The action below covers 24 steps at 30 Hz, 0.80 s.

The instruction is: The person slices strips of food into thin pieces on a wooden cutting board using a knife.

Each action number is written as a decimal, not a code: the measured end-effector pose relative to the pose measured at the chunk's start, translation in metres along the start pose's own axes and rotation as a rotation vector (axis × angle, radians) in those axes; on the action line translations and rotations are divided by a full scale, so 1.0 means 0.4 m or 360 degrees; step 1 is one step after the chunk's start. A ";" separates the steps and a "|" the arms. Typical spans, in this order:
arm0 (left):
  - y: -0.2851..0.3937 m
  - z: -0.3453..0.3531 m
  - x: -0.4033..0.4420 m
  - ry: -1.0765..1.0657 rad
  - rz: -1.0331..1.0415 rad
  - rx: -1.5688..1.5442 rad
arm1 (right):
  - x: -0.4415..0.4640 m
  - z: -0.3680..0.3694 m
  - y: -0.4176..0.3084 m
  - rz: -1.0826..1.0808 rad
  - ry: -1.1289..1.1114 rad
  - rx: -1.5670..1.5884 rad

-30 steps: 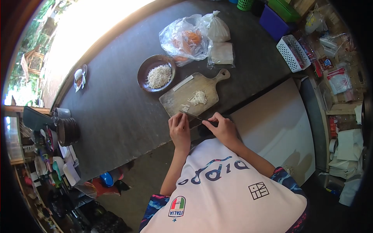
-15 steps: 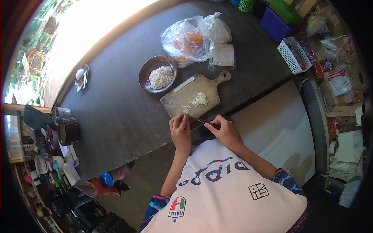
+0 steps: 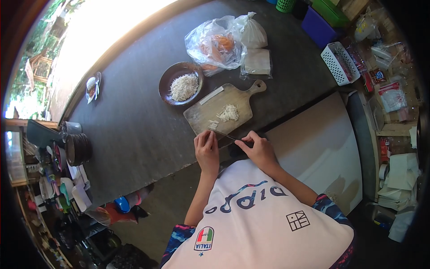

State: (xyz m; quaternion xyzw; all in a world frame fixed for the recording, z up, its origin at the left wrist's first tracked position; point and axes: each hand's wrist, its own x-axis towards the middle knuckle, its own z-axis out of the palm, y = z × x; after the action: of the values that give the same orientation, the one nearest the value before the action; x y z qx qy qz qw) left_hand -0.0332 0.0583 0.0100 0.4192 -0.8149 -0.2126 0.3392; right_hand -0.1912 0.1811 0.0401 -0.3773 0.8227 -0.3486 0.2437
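Observation:
A wooden cutting board (image 3: 242,99) with a handle lies near the table's front edge. On it are a pile of thin white strips (image 3: 229,113), a few short cut strips (image 3: 213,125) by the blade, and a longer flat white piece (image 3: 212,96) along the far-left side. My right hand (image 3: 260,153) is closed round the handle of a knife (image 3: 225,135), whose blade reaches left to the board's near edge. Beside the blade tip, my left hand (image 3: 207,151) presses its bent fingers together on the board's near corner; whatever lies under them is hidden.
Behind the board stands a brown bowl (image 3: 165,93) heaped with white shreds. Farther back are a clear bag of orange food (image 3: 210,45), a tied white bag (image 3: 253,33) and a wrapped pale block (image 3: 258,62). A white basket (image 3: 335,67) sits at the right.
Both hands and the knife stay almost in place at the board's near edge. The camera view shifts very slightly; the strips look the same.

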 end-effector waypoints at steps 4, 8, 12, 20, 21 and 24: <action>0.000 0.005 -0.001 0.0014 0.0013 0.0024 | 0.005 0.005 -0.006 -0.0058 -0.0007 0.0040; -0.004 0.006 -0.005 0.0026 0.0001 0.0016 | -0.002 -0.008 0.000 -0.0044 -0.0038 0.0029; 0.002 0.001 -0.001 0.0017 0.0005 0.0016 | 0.002 -0.003 -0.015 -0.0021 -0.0010 -0.0024; 0.001 0.004 -0.006 0.0015 -0.0009 0.0008 | 0.001 -0.006 0.002 -0.0028 -0.0048 -0.0009; 0.001 0.003 -0.004 0.0019 -0.0020 0.0000 | 0.005 -0.002 0.001 -0.0024 -0.0038 -0.0013; -0.002 0.002 -0.005 0.0021 0.0000 -0.0001 | 0.006 0.001 -0.016 -0.0062 -0.0026 0.0002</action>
State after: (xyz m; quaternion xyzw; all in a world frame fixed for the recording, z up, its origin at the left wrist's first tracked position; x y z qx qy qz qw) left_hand -0.0327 0.0595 0.0083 0.4206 -0.8125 -0.2101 0.3447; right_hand -0.1896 0.1759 0.0444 -0.3959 0.8130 -0.3505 0.2439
